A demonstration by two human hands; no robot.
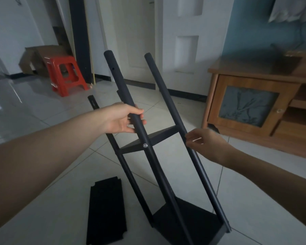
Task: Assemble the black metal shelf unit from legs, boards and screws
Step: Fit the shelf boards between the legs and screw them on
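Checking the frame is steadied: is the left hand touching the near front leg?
Touching. The head view shows the left hand with thumb and fingers wrapped round the near front leg, just above the middle board.

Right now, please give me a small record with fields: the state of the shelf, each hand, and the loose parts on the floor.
shelf unit: tilted on the tiled floor, four legs, two boards fitted
middle board: silver screw showing on the near leg
left hand: grips the near leg
right hand: fingertips pinch the right leg
loose board: flat on the floor, left of the unit
behind: red stool, wooden cabinet
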